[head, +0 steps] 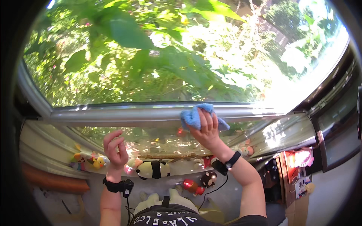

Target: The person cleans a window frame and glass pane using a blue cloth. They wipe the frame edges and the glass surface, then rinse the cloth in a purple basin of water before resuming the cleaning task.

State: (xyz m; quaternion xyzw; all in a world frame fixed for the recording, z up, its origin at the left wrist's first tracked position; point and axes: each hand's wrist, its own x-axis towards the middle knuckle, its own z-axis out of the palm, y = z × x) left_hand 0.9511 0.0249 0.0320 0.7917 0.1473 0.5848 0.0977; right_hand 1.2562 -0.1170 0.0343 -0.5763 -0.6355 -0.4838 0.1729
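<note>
A crumpled blue microfibre cloth (pixel 193 118) is in my right hand (pixel 208 128), pressed against the silver horizontal rail (pixel 135 113) of a window frame. Above that rail spreads a large glass pane (pixel 158 70) with leafy plants behind it. My left hand (pixel 115 148) is raised on the left, below the rail and apart from it. Its fingers are loosely curled with nothing in them. Both wrists wear dark bands with small black devices, and cables run down from these.
A panda plush (pixel 152 169) and several other soft toys line the sill (pixel 181 165) below the window. A red toy (pixel 193 186) and a brown plush (pixel 208 179) lie nearer me. Curtains (pixel 53 149) hang at left; a cluttered wooden cabinet (pixel 288 180) stands right.
</note>
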